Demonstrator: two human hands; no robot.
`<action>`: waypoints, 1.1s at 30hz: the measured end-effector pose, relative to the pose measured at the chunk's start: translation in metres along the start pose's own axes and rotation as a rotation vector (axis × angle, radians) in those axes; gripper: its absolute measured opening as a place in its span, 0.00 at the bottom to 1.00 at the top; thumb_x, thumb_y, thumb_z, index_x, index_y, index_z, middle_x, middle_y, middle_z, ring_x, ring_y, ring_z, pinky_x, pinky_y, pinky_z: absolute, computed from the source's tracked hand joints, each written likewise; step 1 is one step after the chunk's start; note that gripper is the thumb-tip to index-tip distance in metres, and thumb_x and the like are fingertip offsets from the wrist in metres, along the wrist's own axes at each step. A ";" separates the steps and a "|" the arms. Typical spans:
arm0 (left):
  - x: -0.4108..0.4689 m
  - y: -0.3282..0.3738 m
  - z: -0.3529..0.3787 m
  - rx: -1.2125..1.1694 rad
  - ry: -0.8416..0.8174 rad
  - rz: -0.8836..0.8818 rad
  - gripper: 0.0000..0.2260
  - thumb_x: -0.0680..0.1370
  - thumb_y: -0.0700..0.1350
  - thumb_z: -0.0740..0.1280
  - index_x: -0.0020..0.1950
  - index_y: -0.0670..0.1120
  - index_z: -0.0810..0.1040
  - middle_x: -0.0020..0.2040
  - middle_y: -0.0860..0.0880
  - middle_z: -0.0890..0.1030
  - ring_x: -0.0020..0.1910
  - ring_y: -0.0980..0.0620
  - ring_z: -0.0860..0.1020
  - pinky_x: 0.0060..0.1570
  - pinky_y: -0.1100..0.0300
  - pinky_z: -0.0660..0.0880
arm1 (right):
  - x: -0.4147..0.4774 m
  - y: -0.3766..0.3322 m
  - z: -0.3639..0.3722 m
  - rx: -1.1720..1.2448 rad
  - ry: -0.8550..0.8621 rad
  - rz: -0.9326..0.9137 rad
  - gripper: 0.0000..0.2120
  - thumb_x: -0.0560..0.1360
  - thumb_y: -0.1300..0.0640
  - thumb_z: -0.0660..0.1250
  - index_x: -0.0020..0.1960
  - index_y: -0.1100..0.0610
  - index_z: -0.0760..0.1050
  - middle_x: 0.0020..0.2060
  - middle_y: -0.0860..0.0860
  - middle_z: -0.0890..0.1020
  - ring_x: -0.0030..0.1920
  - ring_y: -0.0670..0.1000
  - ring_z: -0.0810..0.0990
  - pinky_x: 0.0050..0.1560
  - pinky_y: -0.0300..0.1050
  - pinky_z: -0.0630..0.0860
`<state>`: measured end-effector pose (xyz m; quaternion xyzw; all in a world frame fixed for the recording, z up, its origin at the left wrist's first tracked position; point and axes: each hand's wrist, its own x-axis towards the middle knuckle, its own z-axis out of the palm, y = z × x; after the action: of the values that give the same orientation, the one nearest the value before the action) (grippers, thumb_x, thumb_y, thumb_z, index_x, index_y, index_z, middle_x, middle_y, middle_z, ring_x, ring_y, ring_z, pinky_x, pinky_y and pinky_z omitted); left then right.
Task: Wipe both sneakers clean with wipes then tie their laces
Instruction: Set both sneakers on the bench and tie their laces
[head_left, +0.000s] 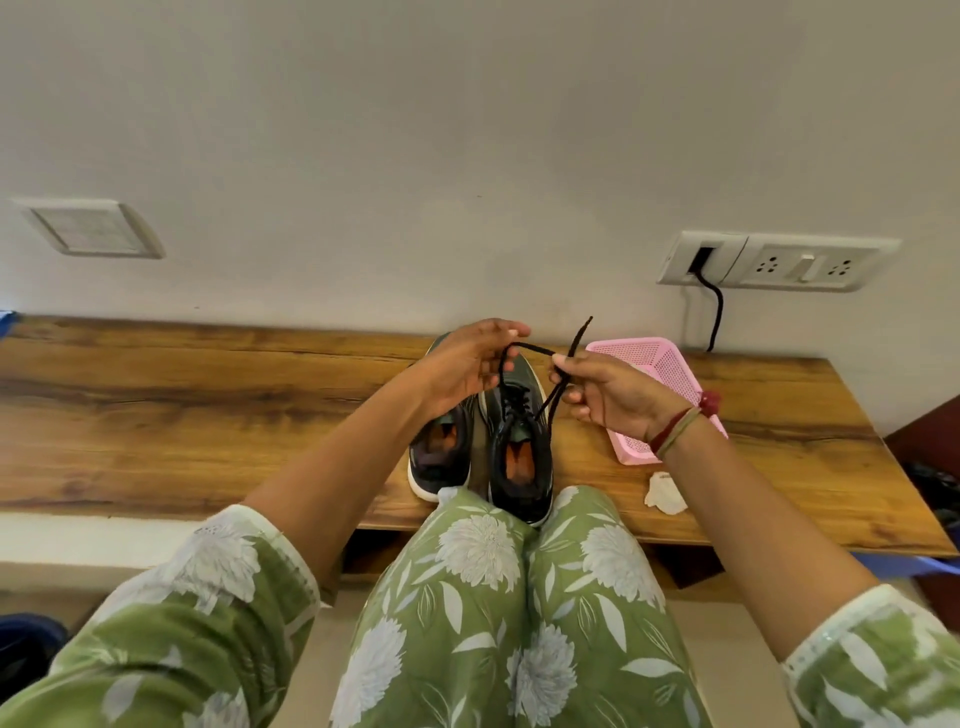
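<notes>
Sitting with both knees (498, 561) against the front edge of the counter (208, 415), the person had two sneakers just beyond them, side by side and touching, heels toward the lap. The left sneaker (439, 457) stood with its opening bare; whether it was tied could not be told, since the forearm covered its front. The right sneaker (519, 467) was the one in work. One crumpled wipe (664, 493) lay on the counter to the right, near the edge and apart from the shoes. Above the right sneaker both hands were raised. The left hand (462, 371) had its fingers curled round one strand of the black lace (530, 351). The right hand (608, 395) pinched the other strand between thumb and fingers, its tip poking up past the thumb. Two strands, then, rose from one shoe and crossed between the hands. The lace looked thin, limp and light, so it probably needed holding close to the crossing and under steady tension, or the loop would go slack. The shoe seemed light enough to lift if pulled hard. Behind the right hand lay one pink basket (660, 369), tilted. On the wall (467, 156) beyond, one socket plate (779, 262) had one black cable (717, 317) hanging from it.
</notes>
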<state>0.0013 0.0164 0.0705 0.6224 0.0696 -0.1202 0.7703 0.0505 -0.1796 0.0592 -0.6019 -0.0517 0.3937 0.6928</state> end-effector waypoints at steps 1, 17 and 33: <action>0.000 0.008 0.004 0.071 -0.027 0.020 0.07 0.81 0.40 0.61 0.53 0.48 0.78 0.38 0.52 0.76 0.35 0.58 0.74 0.35 0.65 0.67 | -0.003 -0.007 0.003 -0.013 -0.011 -0.014 0.03 0.71 0.55 0.67 0.43 0.54 0.77 0.37 0.49 0.74 0.28 0.43 0.68 0.26 0.34 0.63; -0.019 0.075 0.016 0.305 0.148 0.195 0.13 0.79 0.34 0.55 0.43 0.44 0.77 0.31 0.51 0.64 0.28 0.56 0.62 0.27 0.66 0.61 | -0.026 -0.041 0.016 -0.280 0.084 -0.143 0.07 0.76 0.66 0.65 0.52 0.61 0.77 0.35 0.49 0.76 0.32 0.44 0.72 0.33 0.34 0.74; 0.003 0.062 0.050 0.797 0.024 0.271 0.10 0.75 0.39 0.70 0.55 0.44 0.79 0.37 0.45 0.74 0.35 0.53 0.71 0.38 0.62 0.68 | -0.074 -0.125 0.057 -0.512 0.242 -0.380 0.12 0.76 0.72 0.61 0.58 0.69 0.76 0.42 0.56 0.82 0.38 0.47 0.81 0.41 0.33 0.79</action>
<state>0.0189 -0.0202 0.1386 0.8765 -0.0558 -0.0281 0.4772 0.0290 -0.1751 0.2134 -0.7784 -0.1773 0.1574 0.5814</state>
